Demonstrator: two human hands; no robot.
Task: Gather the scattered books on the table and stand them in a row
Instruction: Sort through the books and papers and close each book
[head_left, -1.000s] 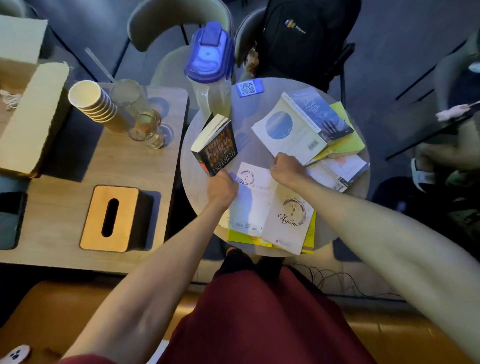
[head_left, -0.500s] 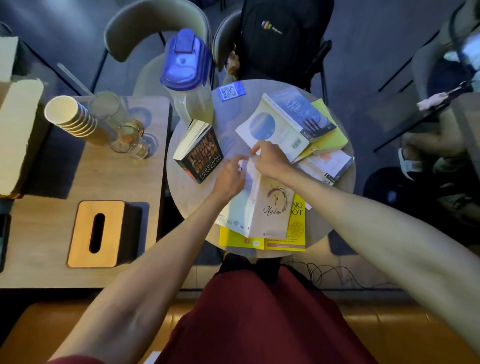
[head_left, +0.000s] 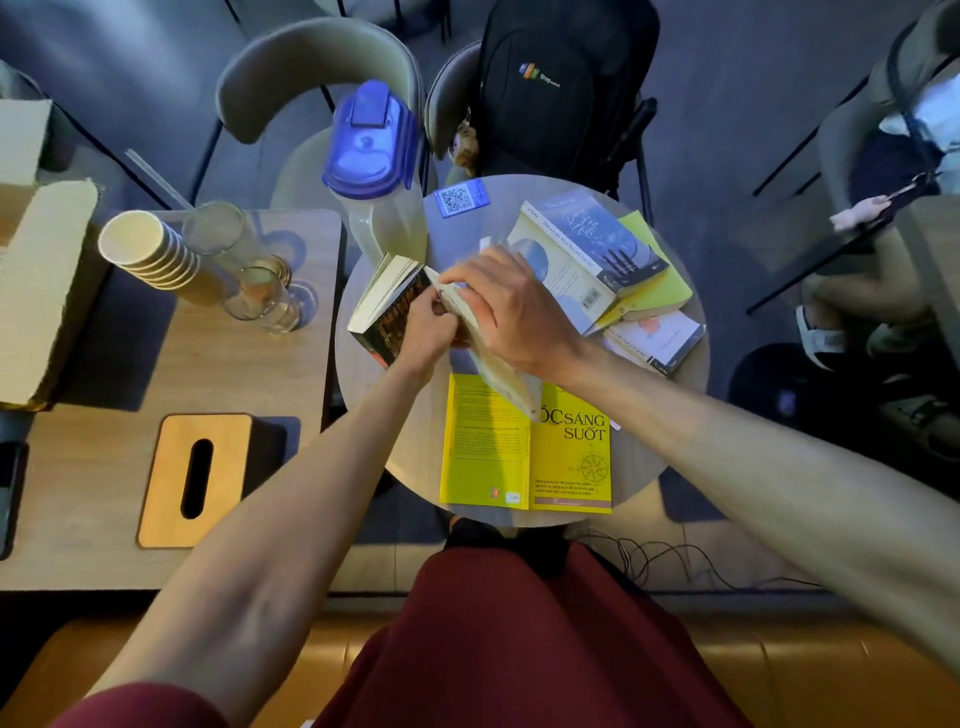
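Observation:
On the round grey table my right hand and my left hand both grip a closed cream book, raised on its edge over the table's middle. Just left of it a black book stands on the table. A yellow book lies open, covers up, at the near edge. At the far right lies a pile: a blue-and-white book on a lime book, with a white book below them.
A water jug with a blue lid stands at the round table's far left, a QR card behind the books. The wooden table on the left carries paper cups, glasses and a tissue box. Chairs and a backpack stand beyond.
The cream book lay open flat; both hands closed it, lifted it onto its edge and carried it toward the black book. The yellow book beneath is uncovered.

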